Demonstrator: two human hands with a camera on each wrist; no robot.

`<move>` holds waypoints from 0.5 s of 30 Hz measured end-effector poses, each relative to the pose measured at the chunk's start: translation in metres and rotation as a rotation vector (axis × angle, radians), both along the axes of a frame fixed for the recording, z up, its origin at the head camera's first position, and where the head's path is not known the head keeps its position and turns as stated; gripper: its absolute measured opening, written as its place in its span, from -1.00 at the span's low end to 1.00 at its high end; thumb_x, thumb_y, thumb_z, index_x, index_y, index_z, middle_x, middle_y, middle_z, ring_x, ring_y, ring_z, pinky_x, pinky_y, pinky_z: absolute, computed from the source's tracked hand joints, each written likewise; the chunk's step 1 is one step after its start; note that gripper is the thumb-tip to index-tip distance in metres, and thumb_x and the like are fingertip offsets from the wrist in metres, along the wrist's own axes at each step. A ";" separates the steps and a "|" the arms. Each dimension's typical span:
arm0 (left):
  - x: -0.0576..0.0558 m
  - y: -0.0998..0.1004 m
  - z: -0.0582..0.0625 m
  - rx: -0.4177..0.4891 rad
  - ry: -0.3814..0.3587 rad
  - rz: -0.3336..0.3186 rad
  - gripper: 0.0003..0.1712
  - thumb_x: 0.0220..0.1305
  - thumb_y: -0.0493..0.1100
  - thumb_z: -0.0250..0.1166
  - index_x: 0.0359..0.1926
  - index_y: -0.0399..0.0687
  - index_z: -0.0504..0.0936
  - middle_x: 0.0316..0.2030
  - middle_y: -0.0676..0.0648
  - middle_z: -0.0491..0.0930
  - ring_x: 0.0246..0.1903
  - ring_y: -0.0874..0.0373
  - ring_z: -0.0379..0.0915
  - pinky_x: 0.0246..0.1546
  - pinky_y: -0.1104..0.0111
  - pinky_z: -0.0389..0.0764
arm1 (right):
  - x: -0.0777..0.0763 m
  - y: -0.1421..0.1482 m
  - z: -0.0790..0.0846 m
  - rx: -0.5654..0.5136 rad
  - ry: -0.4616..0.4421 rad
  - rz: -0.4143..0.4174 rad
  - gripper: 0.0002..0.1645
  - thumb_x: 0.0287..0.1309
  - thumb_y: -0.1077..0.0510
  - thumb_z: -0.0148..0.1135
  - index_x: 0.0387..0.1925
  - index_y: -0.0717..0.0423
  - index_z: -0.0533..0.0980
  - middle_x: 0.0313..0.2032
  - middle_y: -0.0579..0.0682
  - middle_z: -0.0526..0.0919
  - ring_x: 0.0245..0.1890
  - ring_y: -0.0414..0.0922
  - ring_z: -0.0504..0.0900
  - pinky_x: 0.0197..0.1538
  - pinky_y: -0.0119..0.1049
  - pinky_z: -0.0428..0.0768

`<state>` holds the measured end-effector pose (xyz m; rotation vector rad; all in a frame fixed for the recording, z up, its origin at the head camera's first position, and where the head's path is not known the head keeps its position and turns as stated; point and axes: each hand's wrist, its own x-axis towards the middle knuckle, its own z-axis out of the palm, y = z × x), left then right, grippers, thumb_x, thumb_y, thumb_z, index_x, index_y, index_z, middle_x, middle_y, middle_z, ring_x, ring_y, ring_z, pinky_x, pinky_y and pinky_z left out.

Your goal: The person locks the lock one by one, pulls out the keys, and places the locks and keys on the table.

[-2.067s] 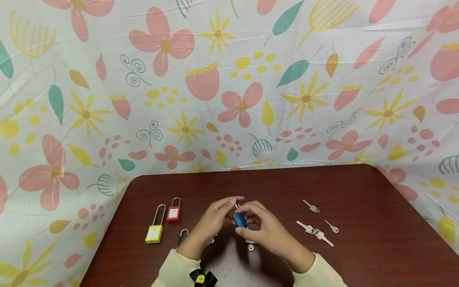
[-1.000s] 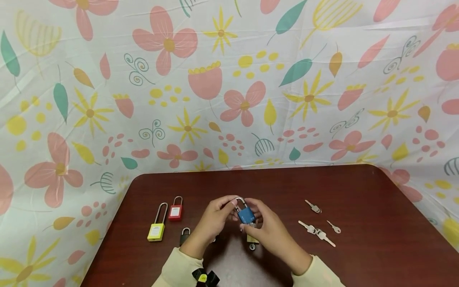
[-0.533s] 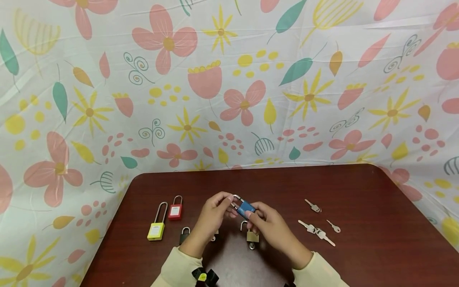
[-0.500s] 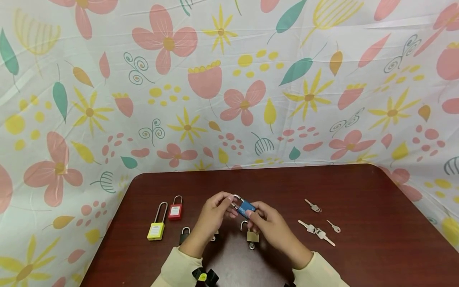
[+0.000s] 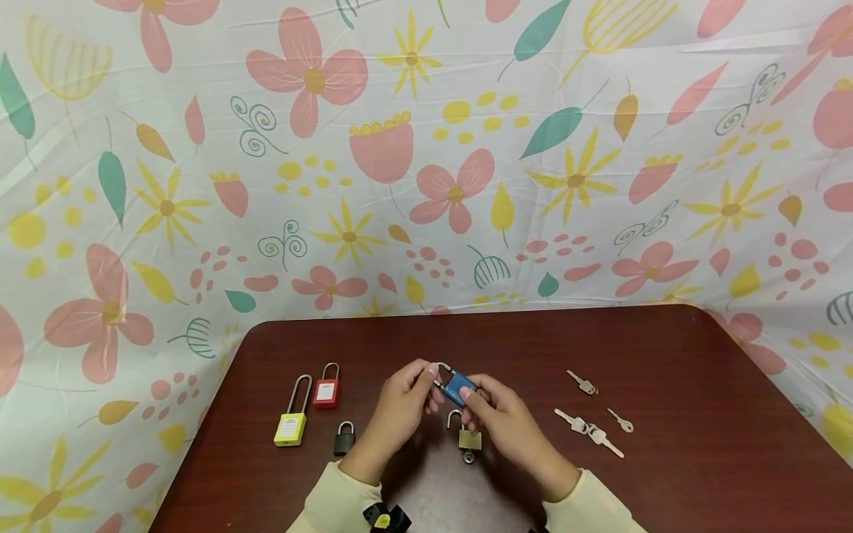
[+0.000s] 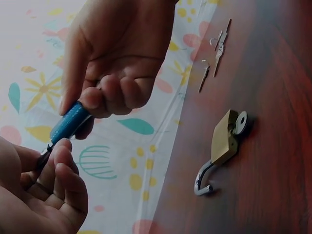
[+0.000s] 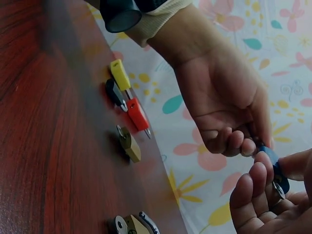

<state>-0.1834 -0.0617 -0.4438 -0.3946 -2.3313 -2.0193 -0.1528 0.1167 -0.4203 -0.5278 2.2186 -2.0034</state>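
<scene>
A blue padlock (image 5: 459,389) is held up between both hands, tilted with its metal shackle toward the upper left. My left hand (image 5: 403,400) pinches the shackle between thumb and fingertips. My right hand (image 5: 501,418) grips the blue body, thumb across its face. In the right wrist view a round metal key head (image 7: 279,190) shows at the body's lower end, by the right fingers. On the table below the hands lies a brass padlock (image 5: 469,440), its shackle swung open and a key in its bottom.
A yellow padlock (image 5: 289,429), a red padlock (image 5: 326,393) and a black padlock (image 5: 344,441) lie at left. Another brass padlock (image 7: 129,146) is hidden behind the left hand in the head view. Several loose keys (image 5: 586,428) lie at right; a floral cloth (image 5: 426,222) hangs behind the table.
The blue padlock has turned from nearly upright to tilted, shackle toward the left hand. My right thumb has moved onto its face. The brass padlock below and the black padlock show more fully.
</scene>
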 end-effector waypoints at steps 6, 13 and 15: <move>0.005 0.003 0.006 -0.004 -0.010 0.003 -0.69 0.47 -0.09 0.03 -0.38 -0.16 0.51 -0.55 -0.29 0.52 -0.61 0.10 0.42 -0.57 0.26 0.54 | 0.001 0.000 -0.001 -0.030 -0.007 -0.002 -0.79 0.39 0.27 -0.02 -0.09 0.38 0.41 -0.51 0.28 0.51 -0.55 0.01 0.52 -0.47 -0.22 0.60; 0.020 0.005 0.031 -0.063 0.031 0.024 -0.71 0.47 -0.17 0.01 -0.39 -0.21 0.49 -0.58 -0.27 0.48 -0.58 -0.10 0.40 -0.59 0.39 0.42 | 0.004 -0.003 0.003 -0.014 -0.002 -0.044 -0.81 0.38 0.30 -0.01 -0.09 0.38 0.42 -0.53 0.26 0.51 -0.56 0.04 0.51 -0.48 -0.24 0.58; 0.021 0.006 0.031 -0.068 0.041 0.024 -0.71 0.47 -0.17 0.01 -0.40 -0.21 0.49 -0.59 -0.26 0.46 -0.57 -0.14 0.39 -0.60 0.43 0.39 | 0.005 -0.004 0.004 0.002 0.001 -0.061 -0.81 0.38 0.31 -0.01 -0.08 0.38 0.43 -0.53 0.26 0.51 -0.56 0.06 0.51 -0.48 -0.24 0.58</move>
